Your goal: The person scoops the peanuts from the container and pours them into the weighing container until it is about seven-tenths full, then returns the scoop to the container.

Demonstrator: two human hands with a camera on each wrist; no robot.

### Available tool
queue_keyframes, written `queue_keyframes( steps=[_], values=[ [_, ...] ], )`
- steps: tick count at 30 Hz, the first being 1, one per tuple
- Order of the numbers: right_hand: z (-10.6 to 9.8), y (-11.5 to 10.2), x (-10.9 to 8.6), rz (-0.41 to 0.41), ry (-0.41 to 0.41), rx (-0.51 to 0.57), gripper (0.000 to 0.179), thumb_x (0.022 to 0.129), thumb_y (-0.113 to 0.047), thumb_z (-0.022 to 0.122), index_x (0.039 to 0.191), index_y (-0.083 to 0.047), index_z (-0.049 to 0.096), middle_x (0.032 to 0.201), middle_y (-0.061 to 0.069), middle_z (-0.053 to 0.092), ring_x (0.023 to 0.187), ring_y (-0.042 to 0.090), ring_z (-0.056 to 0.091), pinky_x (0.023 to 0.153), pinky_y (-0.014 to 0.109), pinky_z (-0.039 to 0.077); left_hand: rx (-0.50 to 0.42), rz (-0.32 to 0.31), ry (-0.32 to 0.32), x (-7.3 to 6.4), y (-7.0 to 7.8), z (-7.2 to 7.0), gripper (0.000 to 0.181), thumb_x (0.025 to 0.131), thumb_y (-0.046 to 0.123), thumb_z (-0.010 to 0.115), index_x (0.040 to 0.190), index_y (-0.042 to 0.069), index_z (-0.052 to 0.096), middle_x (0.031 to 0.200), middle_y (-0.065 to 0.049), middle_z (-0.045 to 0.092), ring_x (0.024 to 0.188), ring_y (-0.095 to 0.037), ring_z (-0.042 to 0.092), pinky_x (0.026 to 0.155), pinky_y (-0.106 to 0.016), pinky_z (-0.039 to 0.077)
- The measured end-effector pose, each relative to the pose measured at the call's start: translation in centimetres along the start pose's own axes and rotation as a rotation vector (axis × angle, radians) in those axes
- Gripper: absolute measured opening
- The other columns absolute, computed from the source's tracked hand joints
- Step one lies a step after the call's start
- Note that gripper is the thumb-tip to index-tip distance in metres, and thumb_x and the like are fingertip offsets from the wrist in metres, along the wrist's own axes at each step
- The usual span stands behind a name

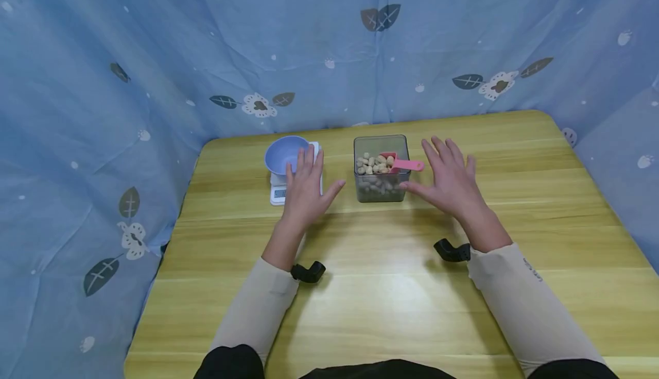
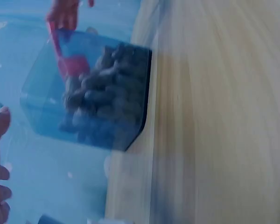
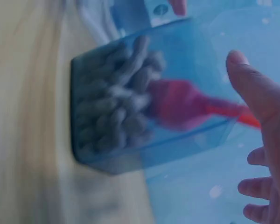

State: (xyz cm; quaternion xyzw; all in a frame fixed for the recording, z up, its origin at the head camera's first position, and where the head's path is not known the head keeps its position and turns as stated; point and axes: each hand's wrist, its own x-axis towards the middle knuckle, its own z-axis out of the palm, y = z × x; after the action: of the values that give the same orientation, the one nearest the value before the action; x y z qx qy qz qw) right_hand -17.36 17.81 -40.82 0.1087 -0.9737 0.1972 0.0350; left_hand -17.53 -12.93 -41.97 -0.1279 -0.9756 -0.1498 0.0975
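Note:
A clear grey plastic box point(image 1: 381, 195) stands on the table, part filled with peanuts point(image 1: 374, 166), apparently in their shells. A pink scoop point(image 1: 410, 165) lies in it with its handle over the right rim. My right hand point(image 1: 454, 186) is just right of the box, fingers spread and holding nothing; its thumb is near the scoop handle in the right wrist view, where contact cannot be told. To the left is a white digital scale point(image 1: 278, 196) with a blue bowl point(image 1: 282, 159) on it. Fingers spread, my left hand point(image 1: 307, 191) covers part of the scale and holds nothing.
The wooden table point(image 1: 370, 304) ends at a blue patterned curtain point(image 1: 329, 36) behind and at both sides. A black wrist mount point(image 1: 309, 272) sticks out from the left cuff, and a similar black mount point(image 1: 452, 251) from the right.

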Motion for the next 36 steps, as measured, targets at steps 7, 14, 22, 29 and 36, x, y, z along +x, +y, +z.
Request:
queue_keyframes(
  steps=[7,14,22,29,36],
  values=[
    [-1.2,-2.3,0.8,-0.122,0.112,0.028,0.070,0.082,-0.059,0.061,0.134,-0.014,0.053,0.128,0.014,0.049,0.115,0.036,0.044,0.089,0.059,0.038,-0.196,0.092,0.010,1.0,2.4,0.8,0.067,0.098,0.054,0.031,0.149,0.012,0.026,0.157,-0.003,0.019,0.146,-0.018,0.012,0.118,-0.050,0.009],
    [-1.6,-3.6,2.0,-0.185,0.082,-0.063,0.036,0.090,-0.041,0.060,0.107,-0.012,0.072,0.089,0.007,0.058,0.074,0.024,0.051,0.054,0.036,0.043,-0.261,0.110,0.008,1.6,4.0,1.8,0.053,0.100,0.039,0.040,0.144,0.009,0.038,0.152,-0.002,0.032,0.142,-0.017,0.027,0.118,-0.042,0.017],
    [-2.9,-4.8,3.9,-0.081,-0.157,-0.069,0.022,0.089,-0.031,0.058,0.082,-0.018,0.074,0.072,-0.001,0.065,0.058,0.017,0.052,0.047,0.031,0.039,-0.257,0.091,-0.015,1.6,4.6,1.7,0.053,0.100,0.041,0.039,0.144,0.012,0.038,0.153,0.002,0.029,0.142,-0.017,0.026,0.119,-0.033,0.014],
    [-3.5,-6.1,5.5,-0.028,-0.269,-0.217,0.025,0.086,-0.030,0.065,0.066,-0.016,0.064,0.061,0.000,0.055,0.055,0.017,0.043,0.044,0.030,0.033,-0.252,0.080,-0.007,1.4,4.6,1.9,0.053,0.100,0.041,0.039,0.145,0.014,0.036,0.153,0.002,0.027,0.142,-0.015,0.025,0.118,-0.031,0.017],
    [-2.7,-5.7,5.5,-0.082,-0.220,-0.251,0.023,0.090,-0.033,0.062,0.072,-0.019,0.065,0.065,0.000,0.058,0.056,0.018,0.050,0.045,0.030,0.038,-0.240,0.094,0.020,1.3,4.5,2.0,0.056,0.100,0.045,0.034,0.143,0.010,0.039,0.153,0.001,0.030,0.141,-0.015,0.028,0.116,-0.033,0.024]
  ],
)
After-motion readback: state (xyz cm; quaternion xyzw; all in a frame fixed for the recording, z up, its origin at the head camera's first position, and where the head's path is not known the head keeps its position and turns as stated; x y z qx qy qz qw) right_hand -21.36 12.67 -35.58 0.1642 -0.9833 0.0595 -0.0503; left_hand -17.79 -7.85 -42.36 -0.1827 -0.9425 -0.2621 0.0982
